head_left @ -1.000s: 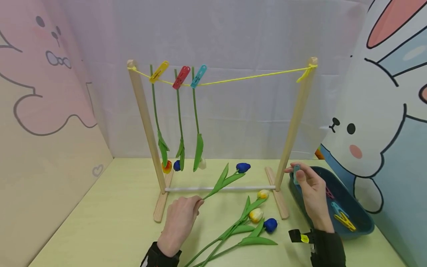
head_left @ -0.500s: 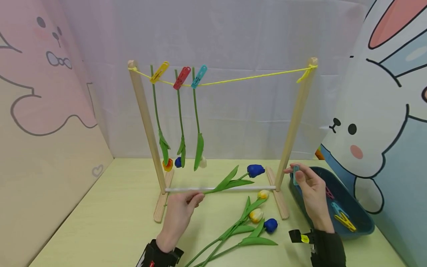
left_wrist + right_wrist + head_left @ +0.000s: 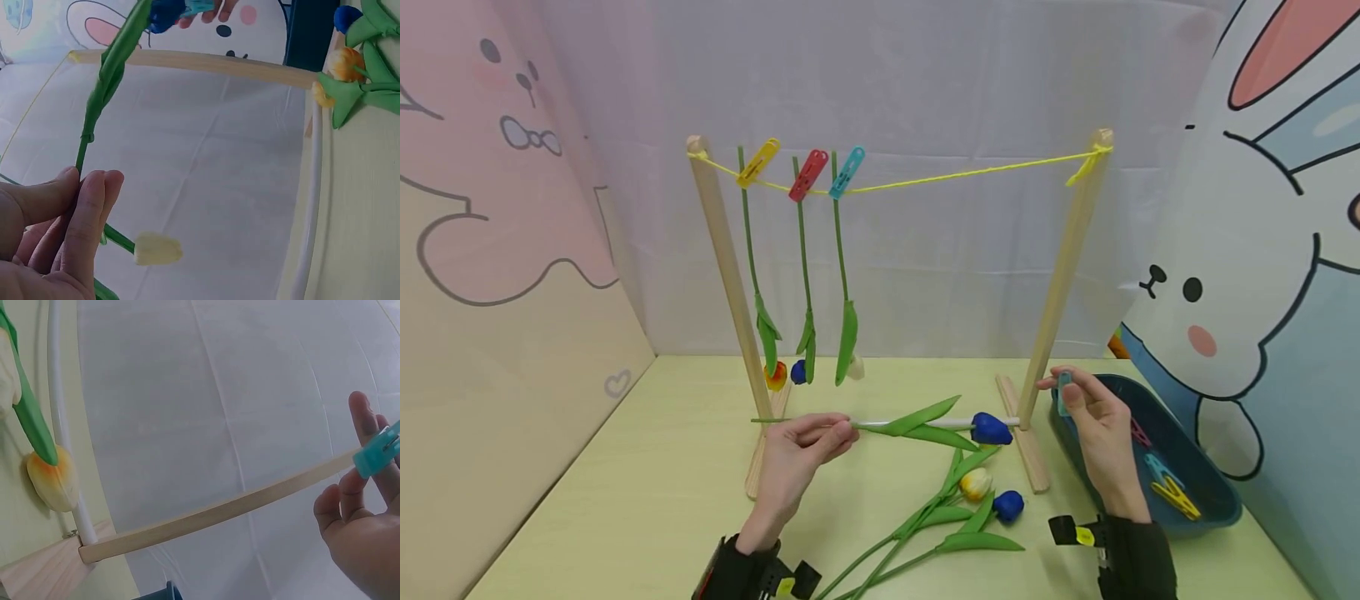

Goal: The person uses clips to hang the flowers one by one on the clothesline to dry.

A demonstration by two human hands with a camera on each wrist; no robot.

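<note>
My left hand (image 3: 801, 458) pinches the green stem of a blue artificial tulip (image 3: 991, 429) between thumb and fingers. The tulip lies nearly level, its bloom pointing right, in front of the stand's white bottom bar. In the left wrist view the stem (image 3: 81, 153) shows between the fingertips. My right hand (image 3: 1101, 433) holds a light-blue clothespin (image 3: 1064, 393) beside the stand's right post; the same clothespin (image 3: 378, 453) shows at the fingers in the right wrist view. On the yellow string (image 3: 955, 175), yellow (image 3: 758, 162), red (image 3: 808, 175) and blue (image 3: 847, 172) clothespins hold three tulips upside down.
Several tulips (image 3: 940, 508) with blue and yellow-white blooms lie on the table's front middle. A dark blue basin (image 3: 1221, 508) with more clothespins stands at the right. Wooden posts (image 3: 1067, 275) and feet (image 3: 1026, 442) frame the string; a white cloth hangs behind.
My left hand has turned and risen slightly, swinging the tulip from slanting upward to nearly level, its bloom lower and farther right. The right hand with the clothespin has stayed almost still.
</note>
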